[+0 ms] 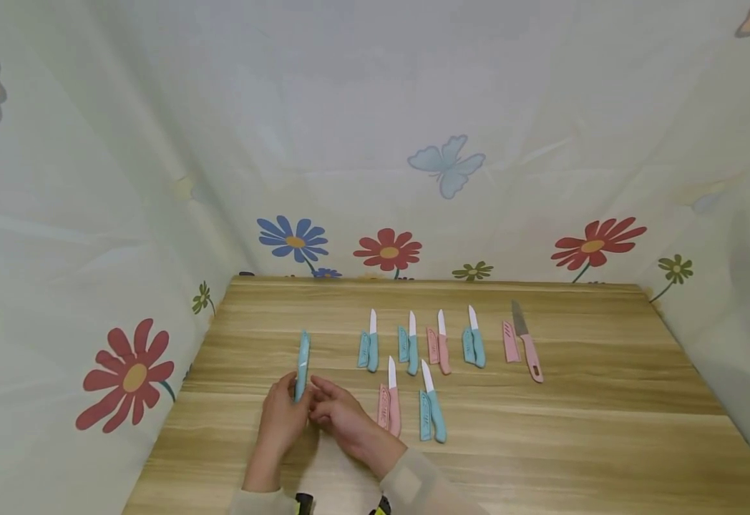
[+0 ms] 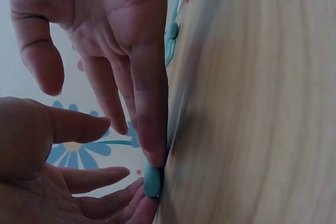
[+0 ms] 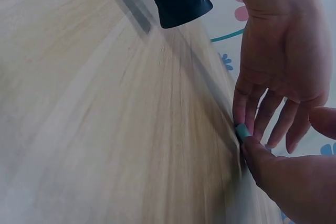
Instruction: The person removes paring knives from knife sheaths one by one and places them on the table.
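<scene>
A slim teal paring knife [image 1: 303,352], its blade covered by a teal sheath, lies lengthwise on the left part of the table, tip pointing away. My left hand [image 1: 283,413] is at the left of its handle end, and my right hand [image 1: 348,422] is at the right. In the left wrist view, the rounded handle end [image 2: 152,183] sits between the fingertips of both hands, low by the table top. Fingers of the left hand [image 3: 283,77] are extended downward, thumb apart. The right hand's fingers [image 2: 144,85] are also mostly straight, touching the handle's side.
Right of my hands, teal and pink paring knives with white blades lie beside their sheaths, including a near pink knife [image 1: 394,411] and teal knife [image 1: 437,415]. A longer pink-handled knife [image 1: 529,354] lies farthest right. Flowered cloth [image 1: 478,179] surrounds the wooden table [image 1: 575,443].
</scene>
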`<state>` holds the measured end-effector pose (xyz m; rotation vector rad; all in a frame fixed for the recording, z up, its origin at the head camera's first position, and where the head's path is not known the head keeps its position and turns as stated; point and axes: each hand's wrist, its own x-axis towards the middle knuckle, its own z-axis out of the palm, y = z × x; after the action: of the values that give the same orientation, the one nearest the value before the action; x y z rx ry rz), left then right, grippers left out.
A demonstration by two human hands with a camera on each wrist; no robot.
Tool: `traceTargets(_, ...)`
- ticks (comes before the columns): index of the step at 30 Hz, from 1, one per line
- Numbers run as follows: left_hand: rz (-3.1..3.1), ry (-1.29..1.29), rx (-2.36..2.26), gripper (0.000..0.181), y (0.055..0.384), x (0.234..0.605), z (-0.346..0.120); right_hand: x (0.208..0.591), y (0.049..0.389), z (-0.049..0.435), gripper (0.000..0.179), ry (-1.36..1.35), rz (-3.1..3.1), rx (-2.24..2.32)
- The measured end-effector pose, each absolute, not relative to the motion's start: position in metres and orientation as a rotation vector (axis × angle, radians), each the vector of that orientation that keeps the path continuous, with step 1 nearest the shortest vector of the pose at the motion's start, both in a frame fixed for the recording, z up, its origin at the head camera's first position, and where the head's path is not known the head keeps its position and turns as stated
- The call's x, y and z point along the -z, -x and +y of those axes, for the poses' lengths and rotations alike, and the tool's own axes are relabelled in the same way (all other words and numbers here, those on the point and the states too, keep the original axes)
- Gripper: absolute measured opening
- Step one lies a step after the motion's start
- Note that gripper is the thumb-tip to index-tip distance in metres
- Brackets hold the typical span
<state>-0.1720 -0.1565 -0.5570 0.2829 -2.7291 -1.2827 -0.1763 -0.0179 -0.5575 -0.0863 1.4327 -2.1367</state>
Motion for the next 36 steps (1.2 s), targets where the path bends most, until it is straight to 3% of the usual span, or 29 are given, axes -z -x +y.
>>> traceTargets(17,-2.722,-0.320,1.293,0.050,0.172,0.559,-0.165,0.563,0.172,-0.008,0.072,0.045,1.358,2.198)
traceTargets(36,-2.651,-0.298,1.636,0.059,0.167,0.553,-0.153,0.557,0.165,0.012,0.066,0.077,1.388,2.228)
